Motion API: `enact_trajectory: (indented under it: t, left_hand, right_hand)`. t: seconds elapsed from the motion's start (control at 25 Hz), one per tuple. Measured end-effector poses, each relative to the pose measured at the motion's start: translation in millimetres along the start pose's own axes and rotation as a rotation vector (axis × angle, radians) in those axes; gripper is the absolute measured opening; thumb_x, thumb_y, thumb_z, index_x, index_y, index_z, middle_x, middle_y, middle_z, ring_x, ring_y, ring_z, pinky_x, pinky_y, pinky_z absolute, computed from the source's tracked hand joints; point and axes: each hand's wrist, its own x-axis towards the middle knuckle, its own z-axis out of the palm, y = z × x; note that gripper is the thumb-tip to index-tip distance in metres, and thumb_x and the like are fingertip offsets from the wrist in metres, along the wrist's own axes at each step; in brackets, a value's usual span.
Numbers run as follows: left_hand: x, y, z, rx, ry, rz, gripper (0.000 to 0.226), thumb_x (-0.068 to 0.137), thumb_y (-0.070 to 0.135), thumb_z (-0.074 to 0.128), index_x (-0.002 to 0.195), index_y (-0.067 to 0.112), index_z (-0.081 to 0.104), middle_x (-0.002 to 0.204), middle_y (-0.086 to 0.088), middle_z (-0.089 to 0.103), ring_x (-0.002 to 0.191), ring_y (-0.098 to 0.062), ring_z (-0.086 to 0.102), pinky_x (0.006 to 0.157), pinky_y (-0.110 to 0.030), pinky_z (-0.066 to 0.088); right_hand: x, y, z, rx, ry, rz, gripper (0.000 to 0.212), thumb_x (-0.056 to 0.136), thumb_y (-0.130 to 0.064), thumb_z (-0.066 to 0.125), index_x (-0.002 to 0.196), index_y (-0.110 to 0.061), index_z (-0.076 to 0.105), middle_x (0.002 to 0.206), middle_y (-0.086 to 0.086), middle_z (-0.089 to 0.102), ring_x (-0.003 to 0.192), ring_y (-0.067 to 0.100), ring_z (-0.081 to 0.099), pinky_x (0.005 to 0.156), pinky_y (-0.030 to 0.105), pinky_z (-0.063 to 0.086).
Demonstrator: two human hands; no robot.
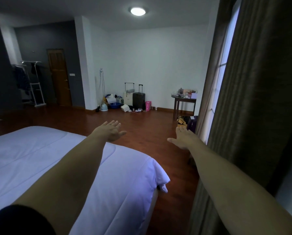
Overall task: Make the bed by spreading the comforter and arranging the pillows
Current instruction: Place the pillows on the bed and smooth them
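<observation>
Both grips, left hand [112, 130] and right hand [182, 137], are reaching out flat, holding nothing. Comforter [40, 158] is looking soft, puffy; grab its corner.

I see the white comforter [40, 158] spread flat over the bed, filling my view from about 7 to 9 o'clock, with shallow creases and stitched lines across its top. Its near corner, at about 5 o'clock of the bed, hangs bunched and folded over the edge.
</observation>
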Motion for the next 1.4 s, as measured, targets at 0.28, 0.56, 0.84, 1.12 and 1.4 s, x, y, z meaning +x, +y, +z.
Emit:
enact_trajectory:
  t: [0.28,0.56,0.84,1.12,1.4]
  left_hand:
    - [187.4,2.0,-14.3,0.010,0.025,0.003,0.073,0.098,0.057,0.014,0.153,0.010,0.005,0.162,-0.007,0.002,0.150,-0.019,0.001,0.121,-0.041,0.002]
    - [366.1,14.6,-36.2,0.001,0.017,0.024,0.072,0.098,0.057,0.014,0.153,0.012,0.002,0.162,-0.005,-0.002,0.150,-0.017,-0.003,0.121,-0.040,0.000]
    - [525.7,41.8,-36.5,0.018,0.044,0.031,0.072,0.098,0.057,0.012,0.153,0.011,0.004,0.162,-0.006,0.000,0.150,-0.017,-0.001,0.122,-0.041,0.002]
    - [692.5,76.0,-39.1,-0.023,-0.015,-0.045,0.071,0.098,0.056,0.012,0.154,0.013,0.002,0.162,-0.003,-0.003,0.150,-0.015,-0.005,0.123,-0.040,0.000]
    - [842.4,66.8,-34.8,-0.093,-0.055,-0.192,0.071,0.098,0.056,0.013,0.154,0.013,0.002,0.162,-0.003,-0.002,0.150,-0.015,-0.005,0.123,-0.039,0.000]
  right_hand:
    - [166.5,50.7,-1.7,-0.052,0.030,0.039,0.084,0.094,-0.063,0.029,0.154,-0.009,0.004,0.162,0.010,0.004,0.150,0.024,-0.001,0.120,0.041,0.008]
    - [333.3,93.6,7.4,-0.043,0.039,0.049,0.085,0.094,-0.063,0.031,0.153,-0.008,0.005,0.162,0.011,0.005,0.150,0.025,0.000,0.120,0.043,0.006]
    - [484.5,155.8,24.9,-0.039,0.049,0.039,0.085,0.093,-0.064,0.029,0.154,-0.009,0.006,0.162,0.009,0.006,0.150,0.026,-0.001,0.120,0.043,0.007]
    - [662.2,224.7,41.7,-0.040,0.007,-0.009,0.085,0.094,-0.064,0.029,0.154,-0.008,0.005,0.162,0.010,0.004,0.150,0.026,-0.001,0.120,0.043,0.006]
    - [845.9,249.0,70.8,-0.041,-0.010,-0.149,0.083,0.096,-0.061,0.025,0.153,-0.006,0.003,0.162,0.011,0.001,0.150,0.026,-0.002,0.121,0.043,0.006]
